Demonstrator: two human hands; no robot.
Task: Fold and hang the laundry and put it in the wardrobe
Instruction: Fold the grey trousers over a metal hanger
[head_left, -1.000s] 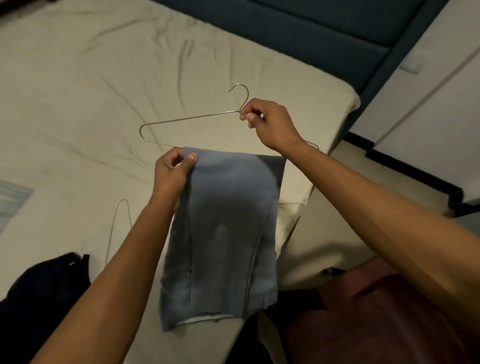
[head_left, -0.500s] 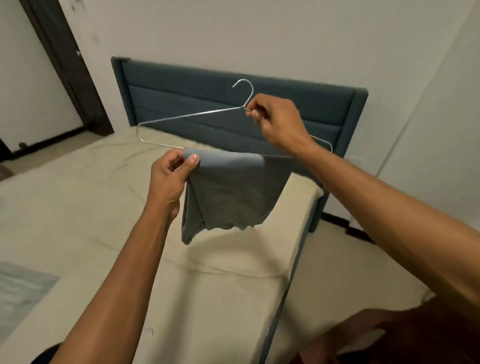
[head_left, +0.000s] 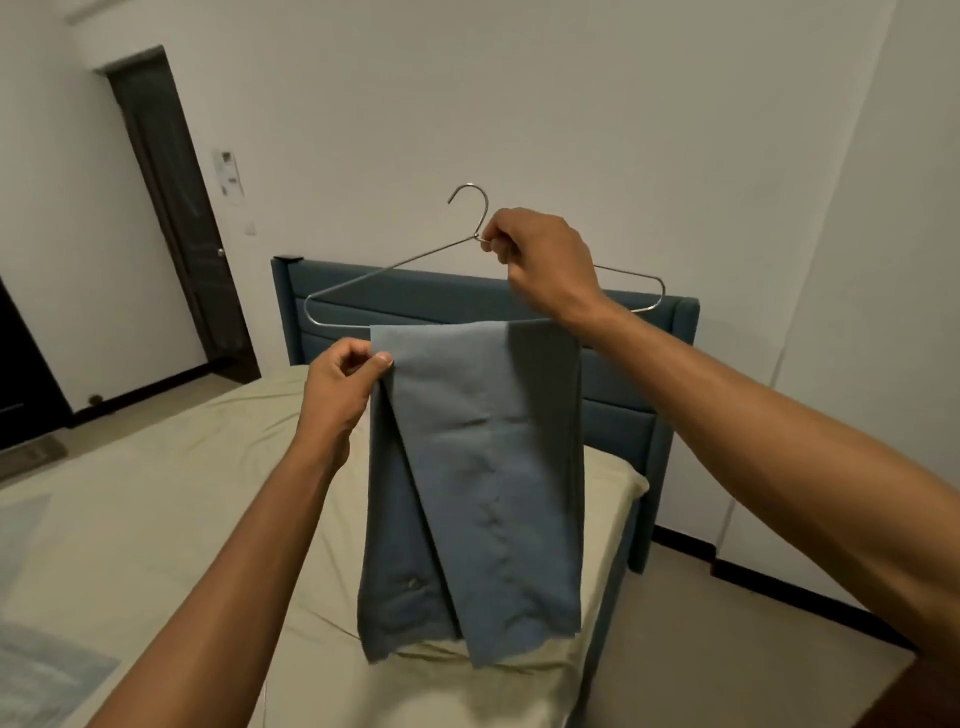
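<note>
Right hand: the right hand (head_left: 543, 262) is raised in front of the wall, fingers curled round the neck of the wire hanger (head_left: 363, 278) just below its hook, so the hanger hangs from this grip.
Left hand: the left hand (head_left: 340, 387) pinches the left edge of the trousers (head_left: 483, 467) between thumb and forefinger, close under the hanger's bottom bar; the other fingers are curled in toward the palm.
Wire hanger: thin and silver, held roughly level with its left shoulder dipping a little lower; the hook points up and curls to the left. The right shoulder shows past the right wrist.
Trousers: blue-grey, folded over the bottom bar and hanging straight down in two layers. The front layer is the lighter one and runs aslant from the upper left, with the darker layer showing behind it along the left side (a small button sits low on that darker part). The lower hems end unevenly, hanging above the bed.
Bed: the bed (head_left: 156, 519) lies below and to the left, covered with a pale cream sheet that is creased in places.
Headboard: a padded teal headboard (head_left: 623, 410) stands against the wall directly behind the hanger and trousers.
Door: a dark door (head_left: 176, 208) stands in the far left corner, with a small white panel on the wall just beside it.
Walls: plain white walls (head_left: 571, 104) fill the background.
</note>
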